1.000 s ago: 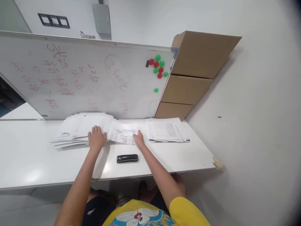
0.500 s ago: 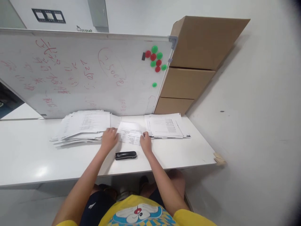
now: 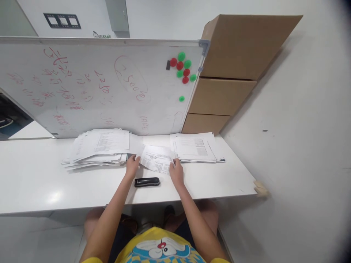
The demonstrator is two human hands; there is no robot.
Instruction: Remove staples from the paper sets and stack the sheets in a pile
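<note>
**Shifted rightward, grip unclear**

Left hand [image 3: 132, 164] has slid off the fanned paper pile [image 3: 95, 148]. With the right hand [image 3: 177, 171] it curls at the edges of one printed sheet [image 3: 156, 162] on the table [image 3: 41, 182]; whether they pinch or press it, I cannot tell. A hasty pull could crease the sheet or scatter the pile. The stacked cardboard boxes [image 3: 222, 96] are shut, contents hidden.

Long white glossy bench [image 3: 41, 182]. A black stapler [image 3: 147, 182] lies flat near the front edge. Just behind the stapler is a single printed sheet [image 3: 157, 160], a bit skewed. Back-left of the stapler there's a messy fanned-out pile of papers [image 3: 95, 148], back-right a tidier stack [image 3: 196, 148]. Further behind the stapler a whiteboard [image 3: 82, 91] stands on its long edge, with cardboard boxes [image 3: 219, 98] piled to its right. Far right of the stapler, a small tan scrap [image 3: 260, 188] sits at the bench corner.
</note>
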